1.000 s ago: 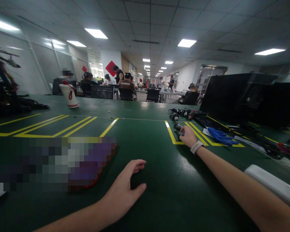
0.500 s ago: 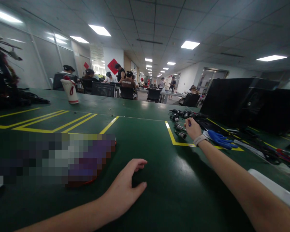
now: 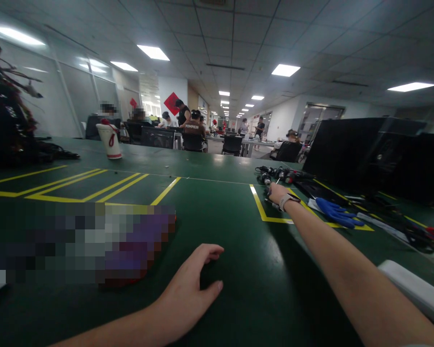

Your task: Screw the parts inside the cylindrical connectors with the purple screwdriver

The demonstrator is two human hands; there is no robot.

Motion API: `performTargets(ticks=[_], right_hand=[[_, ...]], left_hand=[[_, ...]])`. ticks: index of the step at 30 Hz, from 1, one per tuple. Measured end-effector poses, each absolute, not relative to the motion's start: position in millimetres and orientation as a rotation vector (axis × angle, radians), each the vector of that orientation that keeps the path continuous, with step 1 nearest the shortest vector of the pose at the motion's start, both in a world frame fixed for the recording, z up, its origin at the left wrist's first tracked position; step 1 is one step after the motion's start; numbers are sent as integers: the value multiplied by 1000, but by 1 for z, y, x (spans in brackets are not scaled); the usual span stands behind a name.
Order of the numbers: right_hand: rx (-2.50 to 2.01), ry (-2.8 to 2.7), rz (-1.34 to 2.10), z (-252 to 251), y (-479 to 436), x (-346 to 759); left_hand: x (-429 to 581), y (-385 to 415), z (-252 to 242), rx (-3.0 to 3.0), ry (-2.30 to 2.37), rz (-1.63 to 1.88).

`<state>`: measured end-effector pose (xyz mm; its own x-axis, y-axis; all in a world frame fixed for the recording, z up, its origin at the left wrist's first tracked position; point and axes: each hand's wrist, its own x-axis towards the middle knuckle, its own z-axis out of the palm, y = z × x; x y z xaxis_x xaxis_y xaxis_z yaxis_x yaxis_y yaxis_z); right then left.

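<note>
Low over the green table, my left hand (image 3: 198,284) is open, thumb and fingers curved apart with nothing between them. My right hand (image 3: 277,193) reaches out to the taped rectangle at the right, its fingers closed down among dark and silvery cylindrical connectors (image 3: 264,178). What it grips is hidden behind the hand; a thin pale line shows just beyond the knuckles. A light watch band circles the right wrist. Right of that wrist lies a blue glove (image 3: 334,212).
A blurred-out, purple-edged object (image 3: 141,246) lies left of my left hand. Further back stands a white cup (image 3: 109,140). Black boxes (image 3: 347,149), cables (image 3: 405,229) and a white object (image 3: 408,284) line the right side. People sit beyond the table.
My right hand has moved slightly left and down onto the connectors, covering the nearest ones. My left hand keeps its pose. The view has shifted slightly.
</note>
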<state>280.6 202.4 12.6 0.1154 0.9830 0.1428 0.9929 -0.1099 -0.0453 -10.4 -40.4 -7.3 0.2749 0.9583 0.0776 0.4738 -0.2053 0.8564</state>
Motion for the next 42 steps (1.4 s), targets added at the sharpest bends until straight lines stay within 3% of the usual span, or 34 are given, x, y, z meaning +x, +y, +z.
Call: performTargets(ticks=[9, 17, 22, 26, 31, 42], right_hand=[[-2120, -2048, -117, 27, 184, 282], [-1579, -2076, -149, 54, 123, 241], [-1119, -2182, 97, 45, 40, 179], [-604, -2048, 693, 32, -15, 148], [-513, -2020, 807, 20, -36, 139], [-490, -2146, 625, 23, -35, 156]], left_hand=[[-10, -40, -7, 1798, 1316, 828], [-9, -38, -14, 1789, 1289, 880], [-8, -36, -13, 1745, 1265, 1075], [-14, -34, -12, 1768, 1194, 1259], [-18, -34, -19, 1785, 1025, 1262], [-13, -41, 5, 1910, 984, 1088]])
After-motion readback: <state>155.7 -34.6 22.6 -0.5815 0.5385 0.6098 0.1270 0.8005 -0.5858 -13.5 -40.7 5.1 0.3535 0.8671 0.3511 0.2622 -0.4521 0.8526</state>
